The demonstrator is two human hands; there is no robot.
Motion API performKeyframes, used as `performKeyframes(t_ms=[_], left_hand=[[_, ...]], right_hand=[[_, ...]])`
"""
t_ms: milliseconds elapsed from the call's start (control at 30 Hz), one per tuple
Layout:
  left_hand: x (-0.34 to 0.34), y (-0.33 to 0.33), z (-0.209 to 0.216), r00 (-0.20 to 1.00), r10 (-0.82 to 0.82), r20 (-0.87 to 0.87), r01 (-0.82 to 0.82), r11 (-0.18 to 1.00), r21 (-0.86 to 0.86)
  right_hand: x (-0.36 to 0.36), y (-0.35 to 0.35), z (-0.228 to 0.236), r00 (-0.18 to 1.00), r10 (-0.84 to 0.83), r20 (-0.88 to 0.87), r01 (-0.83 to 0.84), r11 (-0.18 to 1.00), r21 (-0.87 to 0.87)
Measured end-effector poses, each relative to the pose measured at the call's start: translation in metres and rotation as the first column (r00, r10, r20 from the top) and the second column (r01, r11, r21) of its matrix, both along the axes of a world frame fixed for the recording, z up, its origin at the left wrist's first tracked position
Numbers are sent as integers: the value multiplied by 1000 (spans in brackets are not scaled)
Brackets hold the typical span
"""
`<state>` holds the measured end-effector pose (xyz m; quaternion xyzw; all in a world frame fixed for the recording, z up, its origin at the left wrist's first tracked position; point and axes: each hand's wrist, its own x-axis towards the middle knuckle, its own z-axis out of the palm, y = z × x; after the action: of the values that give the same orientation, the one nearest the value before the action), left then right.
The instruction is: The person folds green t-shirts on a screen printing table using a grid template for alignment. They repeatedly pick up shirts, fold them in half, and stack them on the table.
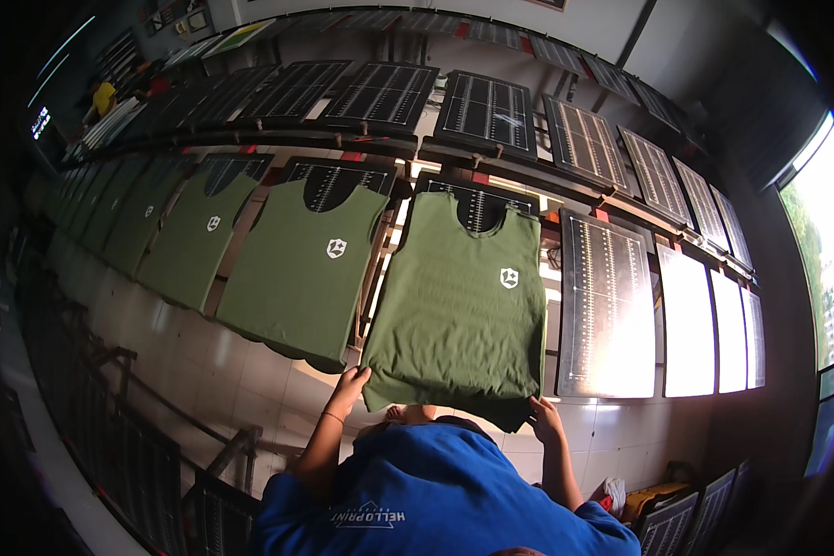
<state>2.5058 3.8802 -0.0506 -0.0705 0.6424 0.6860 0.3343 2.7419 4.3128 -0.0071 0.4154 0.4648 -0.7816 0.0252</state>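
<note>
A green sleeveless shirt (454,296) with a small white shield print lies over a dark printing board (477,204), whose marked top end shows through the neck opening. Wrinkles run across its lower half. My left hand (347,387) pinches the left corner of the hem, while my right hand (545,417) grips the right corner. Between them the hem hangs past the board's near end. Just to the left, another green shirt (292,269) with the same print lies on its own board.
More green shirts (190,232) line the boards leftward. Bare boards (605,296) stand to the right, some glaring with light from a window (820,222). Further board rows (486,111) run behind. A person in yellow (104,96) is far left. Metal railings (222,454) stand at lower left.
</note>
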Motion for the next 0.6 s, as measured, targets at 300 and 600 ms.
performKeyframes(t_ms=[300, 600], left_hand=[[-18, 21, 15, 996, 33, 84, -58, 946, 320], [-34, 13, 53, 961, -130, 244, 106, 988, 110]], right_hand=[[-44, 5, -20, 969, -67, -237, 151, 922, 356], [-15, 22, -17, 982, 158, 106, -165, 985, 58]])
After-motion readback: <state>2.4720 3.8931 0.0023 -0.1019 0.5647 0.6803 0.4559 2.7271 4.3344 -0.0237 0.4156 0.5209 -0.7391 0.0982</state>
